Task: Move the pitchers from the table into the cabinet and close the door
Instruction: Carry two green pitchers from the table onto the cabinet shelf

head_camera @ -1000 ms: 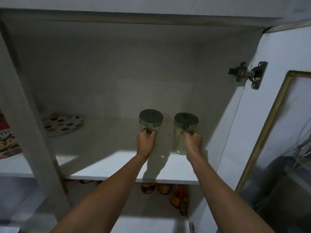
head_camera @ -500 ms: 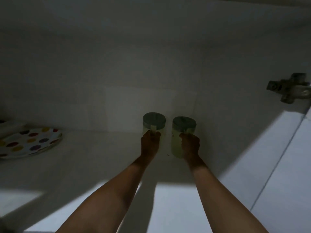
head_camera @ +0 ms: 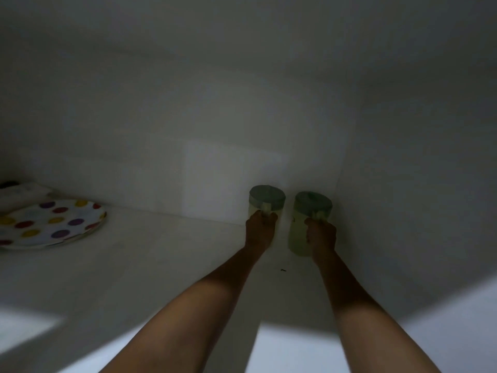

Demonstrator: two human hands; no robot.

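Note:
Two pale green pitchers with grey-green lids stand side by side deep on the white cabinet shelf (head_camera: pixel 161 265), near the back right corner. My left hand (head_camera: pixel 260 230) grips the handle of the left pitcher (head_camera: pixel 266 198). My right hand (head_camera: pixel 321 235) grips the handle of the right pitcher (head_camera: pixel 309 211), which stands close to the right side wall. Both pitchers are upright with handles facing me. The cabinet door is out of view.
A white plate with coloured polka dots (head_camera: pixel 51 222) lies at the shelf's far left, with something pale behind it. The back wall (head_camera: pixel 231 181) is right behind the pitchers. The interior is dim; light falls on the shelf's front edge.
My head has moved further into the cabinet, so the hinge and door have left the view. Both hands have pushed the pitchers deeper toward the back right corner.

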